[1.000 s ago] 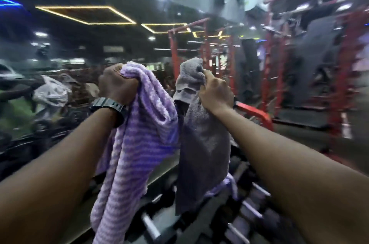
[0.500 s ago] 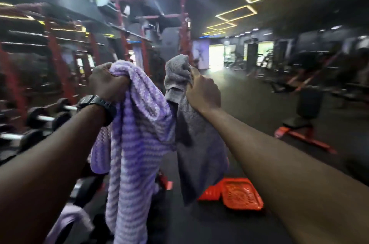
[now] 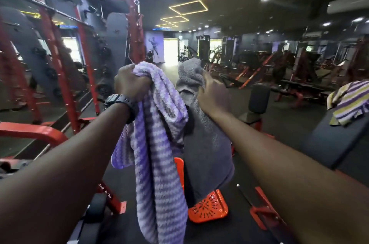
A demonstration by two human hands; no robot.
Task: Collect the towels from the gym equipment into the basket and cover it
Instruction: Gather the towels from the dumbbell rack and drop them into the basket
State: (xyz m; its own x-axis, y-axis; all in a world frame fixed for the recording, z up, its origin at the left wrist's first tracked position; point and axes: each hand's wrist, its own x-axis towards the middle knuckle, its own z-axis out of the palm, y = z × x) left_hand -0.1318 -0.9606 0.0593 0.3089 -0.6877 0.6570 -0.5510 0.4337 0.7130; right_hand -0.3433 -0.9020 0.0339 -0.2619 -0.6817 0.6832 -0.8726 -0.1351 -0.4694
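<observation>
My left hand (image 3: 130, 84) grips the top of a purple-and-white striped towel (image 3: 157, 164), which hangs down at chest height. My right hand (image 3: 212, 97) holds a grey towel (image 3: 207, 148) by its top edge, right beside the purple one. Both arms are stretched forward. On the dark floor below and behind the towels stands an orange perforated basket (image 3: 207, 207), mostly hidden by the hanging cloth. A third towel (image 3: 350, 102), striped in green, purple and white, lies draped over the black bench pad (image 3: 335, 140) at the right edge.
Red steel racks (image 3: 50, 30) with a barbell and weight plates stand along the left. A red frame rail (image 3: 34, 132) juts in at the lower left. A black padded seat (image 3: 258, 100) stands ahead. More machines fill the far right; dark floor runs down the middle.
The view has swung right, from the mirror and dumbbell rack to the gym aisle. Both hands keep their towels. The orange basket now sits below the towels, and the striped towel on the bench has appeared.
</observation>
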